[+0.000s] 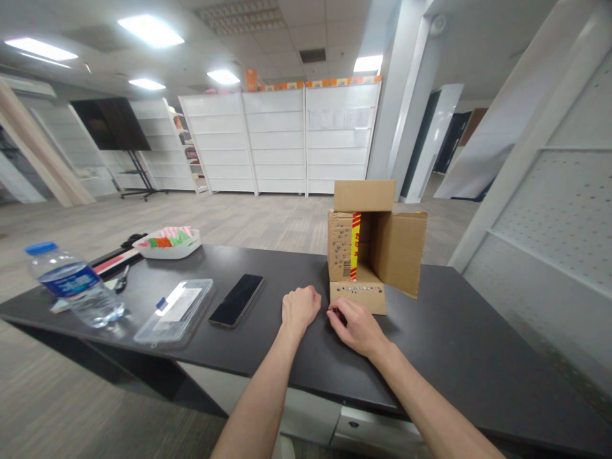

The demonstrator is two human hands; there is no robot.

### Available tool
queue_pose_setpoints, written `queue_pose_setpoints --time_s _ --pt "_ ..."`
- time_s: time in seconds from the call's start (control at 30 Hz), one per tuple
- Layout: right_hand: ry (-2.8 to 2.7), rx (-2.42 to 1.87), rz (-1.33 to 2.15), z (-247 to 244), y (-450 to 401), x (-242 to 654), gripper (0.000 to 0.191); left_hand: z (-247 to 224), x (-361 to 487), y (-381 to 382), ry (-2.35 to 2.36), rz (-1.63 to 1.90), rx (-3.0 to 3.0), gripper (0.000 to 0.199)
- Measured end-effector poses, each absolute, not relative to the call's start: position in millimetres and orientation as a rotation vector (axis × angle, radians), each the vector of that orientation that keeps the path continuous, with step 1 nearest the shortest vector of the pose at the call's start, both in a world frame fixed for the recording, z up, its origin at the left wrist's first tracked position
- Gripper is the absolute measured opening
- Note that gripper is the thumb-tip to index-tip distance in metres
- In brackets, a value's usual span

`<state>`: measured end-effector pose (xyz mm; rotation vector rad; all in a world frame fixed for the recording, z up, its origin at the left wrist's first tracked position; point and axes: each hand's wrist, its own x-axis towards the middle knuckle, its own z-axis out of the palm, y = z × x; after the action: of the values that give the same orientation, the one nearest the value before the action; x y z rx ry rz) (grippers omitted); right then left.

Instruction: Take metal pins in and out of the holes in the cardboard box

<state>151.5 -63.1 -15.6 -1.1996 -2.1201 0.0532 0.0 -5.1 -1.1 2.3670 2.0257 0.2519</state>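
Note:
My left hand (301,306) rests curled on the dark table, just left of an open cardboard box (340,245). My right hand (356,326) is beside the box's lower front flap (358,294), its thumb and fingers bent together; whatever they may hold is too small to make out. Small round metallic dots cover the box's left panel and form a row on the lower flap. A red and yellow tape strip runs down the box, and its right flap (404,252) hangs open.
On the dark table (444,331) lie a black phone (237,301), a clear plastic case (174,312) and a pen (122,280). A water bottle (79,287) and a white tray (172,251) of colourful packets are at the left.

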Motion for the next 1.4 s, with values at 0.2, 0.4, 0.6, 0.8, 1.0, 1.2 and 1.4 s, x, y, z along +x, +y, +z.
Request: queue_pose_setpoints --time_s 0.2,0.4,0.6,0.8,1.0,1.2,1.4 --pt "-2.186 -1.195 0.095 -13.8 -65.7 150.5 0.004 -3.7 -0.5 -4.1 2.028 0.269 2.385 0.038" --pt "-2.256 -1.162 0.105 -12.2 -67.3 149.5 0.009 -1.0 -0.9 -5.3 2.025 0.235 2.357 0.04" --pt "-2.287 -1.206 0.133 -12.6 -67.6 148.8 0.012 1.7 0.3 -6.7 2.022 0.209 2.322 0.041" --pt "-2.281 -1.218 0.164 -10.8 -68.3 147.9 0.012 2.5 0.4 -6.5 2.026 0.216 2.338 0.04" --pt "-2.262 -1.224 0.18 -9.7 -68.8 148.3 0.011 5.8 -0.1 -7.7 2.03 0.206 2.344 0.039" --pt "-2.239 -1.218 0.143 -11.6 -66.3 148.5 0.009 2.0 -0.1 -4.7 2.051 0.221 2.367 0.037" --pt "-2.017 -1.283 -0.077 -12.7 -59.1 150.6 0.012 -1.8 -0.8 -1.9 2.041 0.227 2.391 0.038"
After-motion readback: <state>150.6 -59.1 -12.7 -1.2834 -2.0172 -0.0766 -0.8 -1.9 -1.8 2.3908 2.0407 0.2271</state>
